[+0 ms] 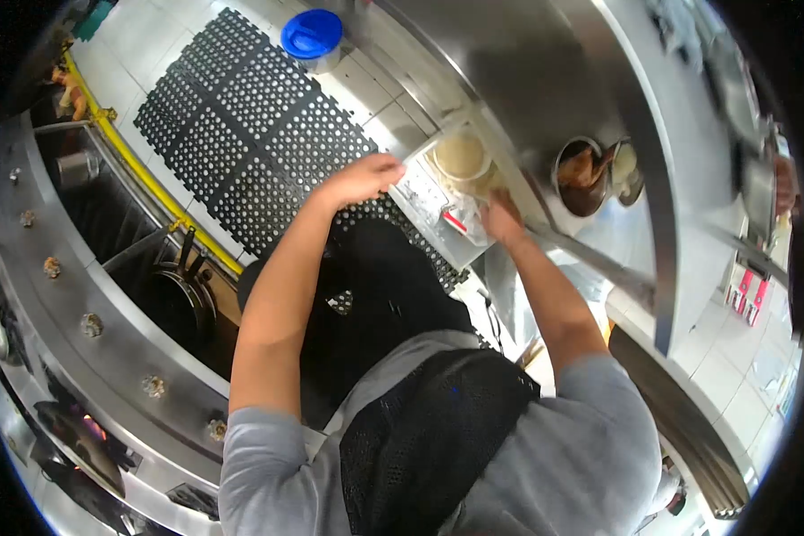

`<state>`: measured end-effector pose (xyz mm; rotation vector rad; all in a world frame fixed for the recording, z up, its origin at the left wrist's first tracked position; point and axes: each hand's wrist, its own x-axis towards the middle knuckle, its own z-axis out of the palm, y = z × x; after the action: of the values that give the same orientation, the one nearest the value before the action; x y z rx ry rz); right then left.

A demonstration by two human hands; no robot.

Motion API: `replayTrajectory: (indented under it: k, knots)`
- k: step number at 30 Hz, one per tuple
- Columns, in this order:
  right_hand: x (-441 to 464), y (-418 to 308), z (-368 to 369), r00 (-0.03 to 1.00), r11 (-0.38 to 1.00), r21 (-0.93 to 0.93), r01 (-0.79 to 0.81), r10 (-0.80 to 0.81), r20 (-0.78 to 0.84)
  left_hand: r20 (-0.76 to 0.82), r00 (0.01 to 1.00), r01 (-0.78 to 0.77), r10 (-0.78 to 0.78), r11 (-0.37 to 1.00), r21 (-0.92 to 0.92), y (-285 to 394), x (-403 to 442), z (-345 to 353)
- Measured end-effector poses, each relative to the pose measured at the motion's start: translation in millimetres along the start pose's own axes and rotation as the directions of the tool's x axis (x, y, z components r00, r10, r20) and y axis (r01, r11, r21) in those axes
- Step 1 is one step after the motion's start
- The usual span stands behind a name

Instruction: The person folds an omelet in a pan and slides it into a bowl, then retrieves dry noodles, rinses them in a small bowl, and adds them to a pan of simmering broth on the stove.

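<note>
An open drawer-like bin [424, 214] juts out below the steel counter. Inside it sit a round container with pale contents [461, 156], a clear plastic bag or wrap, and something with a red strip [454, 221]. My left hand [366, 179] is at the bin's left edge, fingers curled together; what they hold, if anything, is too small to make out. Over the bin's right side is my right hand [502, 214], blurred and reaching down beside the round container, its fingertips hidden.
Perforated black mats [250, 134] cover the floor. A blue-lidded tub [313, 37] stands at the top. To the left runs a stove front with knobs [91, 324], a yellow pipe [134, 165] and stored pans [183, 299]. Metal bowls of food [582, 176] sit at right.
</note>
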<state>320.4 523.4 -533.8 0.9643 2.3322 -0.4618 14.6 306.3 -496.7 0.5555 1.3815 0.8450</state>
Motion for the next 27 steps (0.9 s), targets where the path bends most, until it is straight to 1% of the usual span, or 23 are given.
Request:
replayTrajectory:
  k: [1,2,3,4,5,6,7,8,9,10,12,13,14,16,17,18,19,21,22,23,25,26,27]
  knots:
    - [12.9,3.7,14.4,1.0,1.0,0.007,-0.013,0.013,-0.006,0.086,0.996,0.002,-0.004,1.0,0.029,2.9,12.9,5.8]
    - [33.7,3.7,19.2,0.987,0.986,0.138,-0.089,0.105,-0.119,0.088,0.996,-0.018,0.014,0.999,0.045,15.1,25.9,9.6]
    - [48.7,5.9,25.2,0.956,0.952,0.27,-0.147,0.207,-0.21,0.181,0.982,-0.065,0.045,0.993,0.103,24.8,35.0,19.3]
    - [56.3,9.7,34.1,0.953,0.95,0.269,-0.158,0.218,-0.209,0.28,0.958,-0.104,0.059,0.984,0.148,20.8,44.0,33.8]
    - [65.2,12.3,37.4,0.949,0.964,0.233,-0.125,0.185,-0.257,0.304,0.947,-0.161,0.102,0.971,0.176,13.4,58.4,43.7]
    - [67.5,14.8,42.5,0.942,0.976,0.196,-0.094,0.151,-0.3,0.311,0.945,-0.165,0.105,0.971,0.174,4.2,67.8,55.5]
    - [67.6,16.2,43.9,0.94,0.976,0.194,-0.099,0.156,-0.305,0.297,0.951,-0.167,0.092,0.956,0.239,3.6,72.0,65.7]
    - [73.1,18.8,41.0,0.939,0.964,0.195,-0.181,0.228,-0.256,0.277,0.957,-0.174,0.087,0.935,0.308,0.9,82.7,70.9]
    - [72.3,22.3,40.9,0.932,0.945,0.191,-0.267,0.303,-0.199,0.236,0.955,-0.274,0.18,0.843,0.464,-5.8,93.6,78.1]
    - [76.1,33.9,50.3,0.93,0.945,0.182,-0.273,0.308,-0.201,0.24,0.952,-0.282,0.188,0.844,0.456,-17.0,103.2,85.2]
    - [98.5,58.0,67.0,0.923,0.976,0.177,-0.128,0.183,-0.338,0.065,0.965,-0.226,0.255,0.675,0.702,-31.6,115.5,94.4]
    - [103.2,57.3,64.2,0.924,0.976,0.174,-0.131,0.184,-0.335,0.047,0.984,-0.157,0.17,0.722,0.674,-24.0,108.9,96.2]
    - [108.8,55.0,60.0,0.94,0.96,0.218,-0.178,0.232,-0.252,0.052,0.984,-0.159,0.169,0.723,0.673,-31.6,112.5,99.6]
    - [116.3,54.5,55.6,0.945,0.939,0.259,-0.227,0.277,-0.174,-0.004,0.981,-0.126,0.194,0.653,0.746,-47.3,119.5,101.6]
    - [127.8,64.5,71.3,0.926,0.934,0.279,-0.225,0.294,-0.237,-0.072,0.972,-0.103,0.224,0.682,0.724,-57.8,122.8,105.1]
    - [141.2,75.1,87.6,0.903,0.928,0.299,-0.22,0.31,-0.297,-0.075,0.971,-0.104,0.228,0.679,0.727,-60.1,124.0,104.6]
    - [158.0,92.0,103.2,0.903,0.929,0.3,-0.218,0.308,-0.3,-0.097,0.965,-0.099,0.242,0.685,0.721,-61.9,124.3,104.6]
    - [174.6,118.0,123.7,0.925,0.9,0.336,-0.277,0.345,-0.161,-0.111,0.961,-0.098,0.254,0.686,0.721,-70.5,127.0,106.6]
    - [175.1,123.1,127.6,0.927,0.888,0.348,-0.299,0.357,-0.115,-0.126,0.943,-0.119,0.308,0.666,0.737,-74.9,130.9,106.7]
    - [163.1,114.8,121.4,0.917,0.946,0.228,-0.231,0.29,-0.275,-0.143,0.921,-0.137,0.362,0.646,0.751,-71.8,129.8,107.0]
    - [141.1,96.5,102.0,0.886,0.979,0.093,-0.18,0.203,-0.417,-0.116,0.94,-0.126,0.322,0.641,0.758,-49.7,121.5,105.6]
    - [129.3,84.4,83.0,0.941,0.952,0.221,-0.211,0.259,-0.216,-0.091,0.956,-0.113,0.278,0.638,0.762,-38.7,116.7,107.0]
    - [118.6,69.5,71.6,0.955,0.929,0.285,-0.237,0.277,-0.108,-0.085,0.958,-0.115,0.275,0.637,0.762,-37.4,118.0,110.0]
